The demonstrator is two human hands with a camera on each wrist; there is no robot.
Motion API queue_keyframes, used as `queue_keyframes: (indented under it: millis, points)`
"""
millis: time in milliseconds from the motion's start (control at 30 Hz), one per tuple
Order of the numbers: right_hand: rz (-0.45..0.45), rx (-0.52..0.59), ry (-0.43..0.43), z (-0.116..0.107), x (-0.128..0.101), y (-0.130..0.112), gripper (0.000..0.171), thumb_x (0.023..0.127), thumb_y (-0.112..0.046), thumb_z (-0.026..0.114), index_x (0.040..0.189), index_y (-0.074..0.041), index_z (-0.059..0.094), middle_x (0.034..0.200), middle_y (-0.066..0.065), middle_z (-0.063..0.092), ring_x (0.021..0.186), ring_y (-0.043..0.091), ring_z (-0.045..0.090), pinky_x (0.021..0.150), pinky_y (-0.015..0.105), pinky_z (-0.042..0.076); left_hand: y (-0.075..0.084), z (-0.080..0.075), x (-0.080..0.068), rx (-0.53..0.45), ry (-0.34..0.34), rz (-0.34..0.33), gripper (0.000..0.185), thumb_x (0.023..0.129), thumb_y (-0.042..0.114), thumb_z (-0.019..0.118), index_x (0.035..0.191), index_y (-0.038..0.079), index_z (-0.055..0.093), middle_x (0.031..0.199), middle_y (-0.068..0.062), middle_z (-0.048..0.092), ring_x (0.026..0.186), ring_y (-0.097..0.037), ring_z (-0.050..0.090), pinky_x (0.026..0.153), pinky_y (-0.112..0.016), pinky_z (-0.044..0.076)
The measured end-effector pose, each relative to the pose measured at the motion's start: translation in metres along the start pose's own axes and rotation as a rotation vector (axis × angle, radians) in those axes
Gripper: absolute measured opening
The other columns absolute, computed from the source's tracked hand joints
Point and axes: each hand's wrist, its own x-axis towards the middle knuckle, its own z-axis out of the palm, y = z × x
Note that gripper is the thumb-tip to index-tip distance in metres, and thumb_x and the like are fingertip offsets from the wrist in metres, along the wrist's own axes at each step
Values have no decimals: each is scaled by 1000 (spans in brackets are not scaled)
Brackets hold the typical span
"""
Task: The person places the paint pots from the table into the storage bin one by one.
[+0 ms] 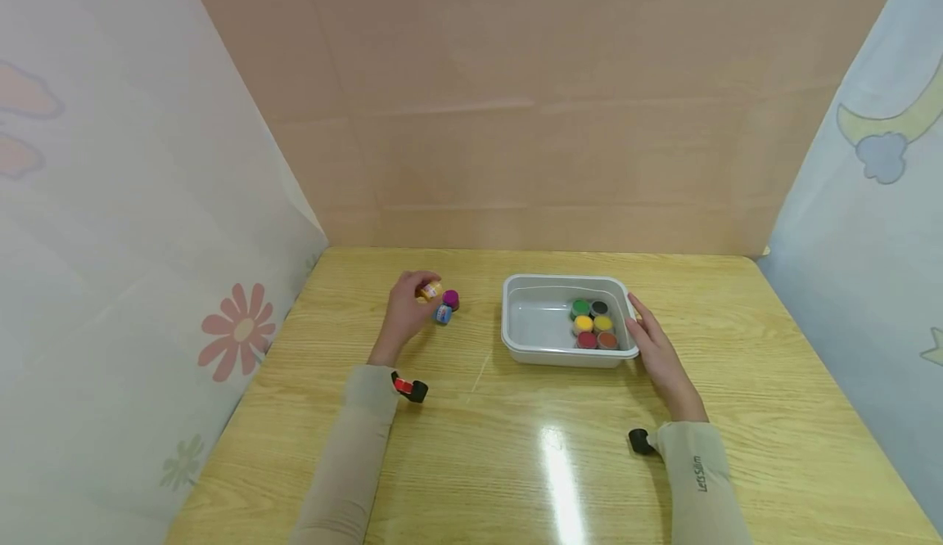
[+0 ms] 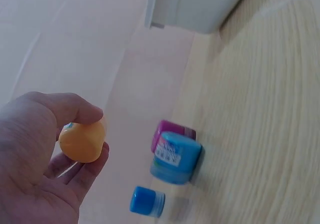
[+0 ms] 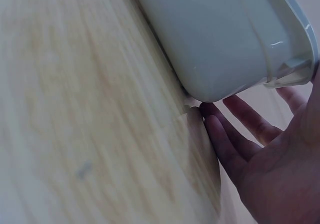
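Observation:
A small yellow-orange paint jar [image 2: 83, 140] is held between the thumb and fingers of my left hand [image 1: 404, 309], raised over the left part of the table. Close by on the wood stand a purple jar [image 1: 451, 299] and a blue jar [image 1: 443, 313]. The left wrist view also shows a smaller, darker blue jar [image 2: 147, 201]. My right hand [image 1: 661, 362] holds the right side of a pale grey plastic tub [image 1: 538, 350], its thumb over the rim. In the right wrist view its fingers [image 3: 252, 119] are spread against the tub's outer wall.
Inside the tub, on its right side, are several jars, among them a green jar [image 1: 581, 308], a black jar [image 1: 600, 308] and a red jar [image 1: 586, 340]. The wooden table [image 1: 471, 447] meets a brown backdrop [image 1: 530, 119] behind; patterned cloths hang at both sides.

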Motion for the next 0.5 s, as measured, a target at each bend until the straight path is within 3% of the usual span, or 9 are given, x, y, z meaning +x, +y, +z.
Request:
queue_keyframes:
  millis: [167,500]
  points:
    - [-11,2,-2,0,-1,0,66,111,-50,36,167,-34,6,174,18,8,157,50,10,122,74,10,8,4,-1,-53,-15,7,34,93,7,77,125,3,67,119,-16,63,111,-31,62,101,-48,55]
    - [-11,-4,-2,0,0,0,66,111,-51,36,167,-35,6,175,12,5,157,49,10,122,74,10,21,12,-1,-121,-28,34,33,94,9,76,126,7,67,128,-13,65,116,-31,64,100,-46,57]
